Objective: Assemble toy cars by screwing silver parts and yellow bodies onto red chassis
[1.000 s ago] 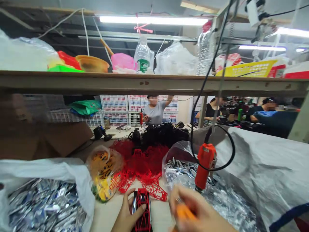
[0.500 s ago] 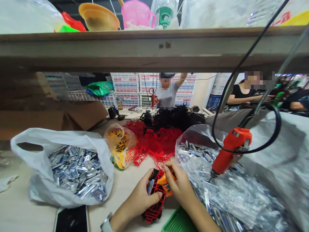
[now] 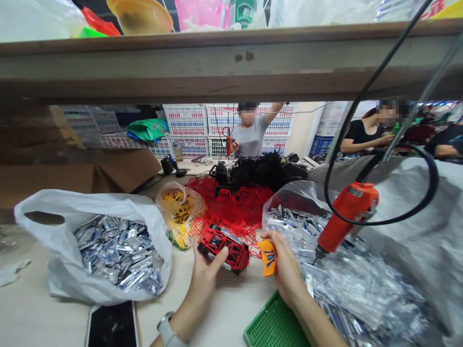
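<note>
My left hand [image 3: 202,272] is closed around a toy car [image 3: 235,254] with a red lattice frame and black wheels, tilted above the table. An orange plastic car-body piece [image 3: 266,259] with dark markings is pinched in my right hand [image 3: 287,267], a short gap to the right of the car. Behind both hands lies a heap of red plastic frames [image 3: 231,207]. A clear bag of yellow-orange pieces [image 3: 179,212] sits at its left side. Below my right hand is a green perforated basket [image 3: 273,325].
A white bag of silvery packets [image 3: 119,255] stands left, with a phone [image 3: 112,325] before it. More packets in clear plastic [image 3: 361,284] fill the right. A red electric screwdriver [image 3: 347,217] hangs above them. A shelf [image 3: 231,72] crosses overhead; co-workers sit beyond.
The orange piece has come apart from the car and moved right in my right hand. My left hand has lifted the car up and turned it sideways.
</note>
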### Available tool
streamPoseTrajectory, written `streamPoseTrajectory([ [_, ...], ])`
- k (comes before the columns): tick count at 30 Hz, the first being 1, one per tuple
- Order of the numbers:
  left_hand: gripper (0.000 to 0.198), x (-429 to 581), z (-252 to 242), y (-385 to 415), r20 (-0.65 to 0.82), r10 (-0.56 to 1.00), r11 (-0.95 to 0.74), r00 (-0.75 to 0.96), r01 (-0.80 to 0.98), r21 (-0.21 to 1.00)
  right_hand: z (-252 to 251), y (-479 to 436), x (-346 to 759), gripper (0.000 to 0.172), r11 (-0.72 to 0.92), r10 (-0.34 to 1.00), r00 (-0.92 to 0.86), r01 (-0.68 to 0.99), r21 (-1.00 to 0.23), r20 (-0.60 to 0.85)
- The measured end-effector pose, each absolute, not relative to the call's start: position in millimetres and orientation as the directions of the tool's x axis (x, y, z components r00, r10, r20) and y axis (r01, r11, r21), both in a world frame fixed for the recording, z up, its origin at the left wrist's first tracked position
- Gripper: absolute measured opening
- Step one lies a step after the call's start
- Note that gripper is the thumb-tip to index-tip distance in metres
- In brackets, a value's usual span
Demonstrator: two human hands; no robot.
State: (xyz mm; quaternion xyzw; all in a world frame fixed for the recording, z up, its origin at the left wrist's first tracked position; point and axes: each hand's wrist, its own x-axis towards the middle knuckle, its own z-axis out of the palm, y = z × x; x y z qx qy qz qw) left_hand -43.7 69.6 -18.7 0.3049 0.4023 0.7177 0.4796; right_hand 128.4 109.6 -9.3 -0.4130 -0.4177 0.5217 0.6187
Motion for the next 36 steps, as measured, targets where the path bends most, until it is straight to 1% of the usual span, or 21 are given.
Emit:
streamPoseTrajectory([
  [2, 0.075, -45, -15, 74, -0.018, 0.915, -0.214, -0.403, -0.522, 0.826, -9, 106, 128, 0.042, 0.099, 0.994, 0.067, -0.318, -0.943, 0.082],
  [5, 0.078, -48, -9, 76, -0.083, 0.915, -0.199, -0.396, -0.618, 0.761, -7, 101, 124, 0.039, 0.048, 0.998, -0.028, -0.336, -0.941, 0.061],
  [8, 0.082, -46, -8, 75, -0.086, 0.921, -0.201, -0.379, -0.655, 0.729, -8, 96, 116, 0.048, -0.015, 0.993, -0.112, -0.407, -0.913, 0.033],
  [10, 0.081, -41, -11, 73, -0.064, 0.925, -0.207, -0.375, -0.636, 0.743, -13, 96, 110, 0.053, -0.023, 0.991, -0.127, -0.434, -0.901, 0.036],
  [12, 0.077, -37, -14, 72, -0.033, 0.923, -0.217, -0.383, -0.590, 0.777, -19, 97, 105, 0.055, 0.035, 0.993, -0.088, -0.411, -0.911, 0.078],
  [14, 0.073, -34, -18, 70, -0.014, 0.926, -0.212, -0.377, -0.551, 0.807, -24, 99, 103, 0.055, 0.146, 0.988, 0.008, -0.348, -0.926, 0.152],
  [16, 0.073, -33, -20, 68, -0.021, 0.937, -0.182, -0.348, -0.539, 0.822, -26, 100, 104, 0.054, 0.252, 0.966, 0.117, -0.251, -0.935, 0.230],
  [19, 0.068, -31, -22, 66, -0.061, 0.958, -0.108, -0.279, -0.553, 0.826, -24, 101, 110, 0.049, 0.331, 0.928, 0.203, -0.072, -0.941, 0.312],
  [21, 0.064, -31, -23, 64, -0.086, 0.968, -0.063, -0.237, -0.558, 0.827, -22, 100, 113, 0.047, 0.347, 0.917, 0.214, -0.012, -0.938, 0.337],
  [24, 0.063, -30, -25, 61, -0.102, 0.969, -0.031, -0.226, -0.520, 0.854, -21, 98, 116, 0.045, 0.357, 0.909, 0.232, -0.004, -0.934, 0.347],
  [28, 0.063, -29, -24, 56, -0.097, 0.982, 0.015, -0.164, -0.440, 0.898, -21, 94, 117, 0.040, 0.408, 0.870, 0.255, 0.109, -0.906, 0.422],
  [31, 0.061, -27, -19, 50, -0.087, 0.988, 0.027, -0.129, -0.411, 0.911, -20, 94, 119, 0.041, 0.408, 0.850, 0.295, 0.156, -0.899, 0.437],
  [33, 0.059, -25, -15, 46, -0.072, 0.990, 0.016, -0.122, -0.408, 0.913, -19, 95, 121, 0.043, 0.405, 0.850, 0.304, 0.146, -0.902, 0.431],
  [36, 0.057, -23, -15, 44, -0.064, 0.989, 0.008, -0.130, -0.391, 0.920, -16, 95, 123, 0.049, 0.375, 0.905, 0.202, 0.042, -0.926, 0.375],
])
